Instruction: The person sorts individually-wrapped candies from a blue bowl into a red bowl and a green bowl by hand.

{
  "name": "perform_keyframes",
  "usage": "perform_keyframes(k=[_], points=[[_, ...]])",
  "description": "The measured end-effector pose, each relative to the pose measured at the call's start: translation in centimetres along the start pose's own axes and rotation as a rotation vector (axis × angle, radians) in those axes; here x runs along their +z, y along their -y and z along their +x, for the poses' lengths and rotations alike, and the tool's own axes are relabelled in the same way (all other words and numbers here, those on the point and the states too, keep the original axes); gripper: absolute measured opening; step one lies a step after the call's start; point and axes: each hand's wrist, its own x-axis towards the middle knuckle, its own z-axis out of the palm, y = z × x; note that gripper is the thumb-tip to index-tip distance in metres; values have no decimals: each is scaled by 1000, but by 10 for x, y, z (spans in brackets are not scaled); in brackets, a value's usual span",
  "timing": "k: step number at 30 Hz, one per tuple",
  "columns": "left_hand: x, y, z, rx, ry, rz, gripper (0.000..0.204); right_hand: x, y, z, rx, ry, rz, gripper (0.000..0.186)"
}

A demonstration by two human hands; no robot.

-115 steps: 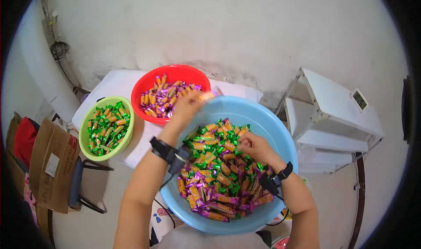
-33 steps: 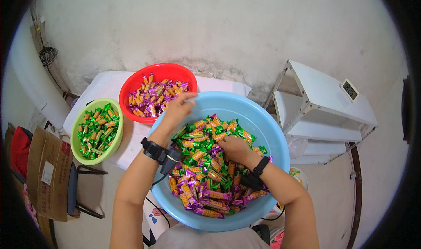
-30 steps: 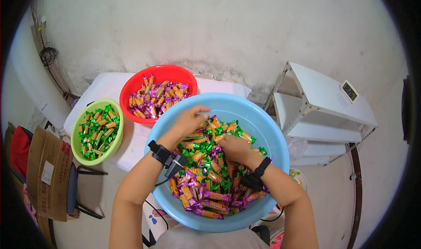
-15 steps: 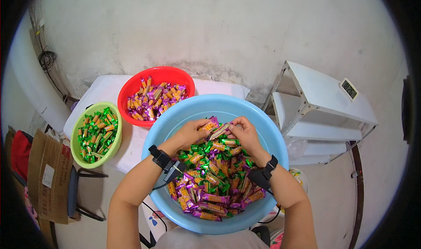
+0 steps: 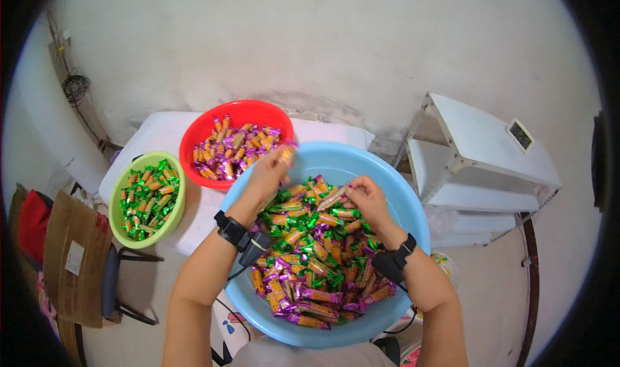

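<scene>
A large light-blue basin point(image 5: 400, 186) in front of me holds a mixed heap of candies point(image 5: 316, 263) in purple and green wrappers. My left hand point(image 5: 266, 176) is raised over the basin's far-left rim, closed on a purple-wrapped candy point(image 5: 288, 152). Above the right part of the heap, my right hand point(image 5: 371, 205) pinches another purple-wrapped candy point(image 5: 332, 198). Beyond the blue basin, a red basin point(image 5: 248, 110) contains purple-wrapped candies point(image 5: 231, 148). At the left, green-wrapped candies point(image 5: 150, 199) fill a light-green basin point(image 5: 174, 223).
The red and green basins stand on a table with a white cover point(image 5: 194, 228). A white metal rack point(image 5: 478, 150) with a small digital display point(image 5: 520, 136) lies to the right. At the left are a cardboard box point(image 5: 77, 257) and a chair point(image 5: 111, 283). A pale wall rises behind.
My left hand has moved up and left with a purple-wrapped candy, toward the red basin. My right hand stays over the heap, still holding its candy. The view has shifted slightly.
</scene>
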Motion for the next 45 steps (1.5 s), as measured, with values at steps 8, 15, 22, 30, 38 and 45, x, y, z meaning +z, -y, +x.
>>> perform_keyframes(k=[8,15,22,30,38,45], points=[[-123,54,50,183,-538,-369,52,18,-3,2,15,78,-71,9],[6,-8,-10,281,65,462,45,6,3,-3,59,3,-10,14],[57,-4,-45,510,186,382,43,14,12,-8,164,49,240,15],[-40,-15,15,48,-96,-92,32,12,21,-13,154,170,-12,24],[-106,22,60,57,-392,-36,55,8,14,-12,206,237,-56,25],[-59,-16,-11,220,95,447,35,-19,21,-15,70,363,-273,22]])
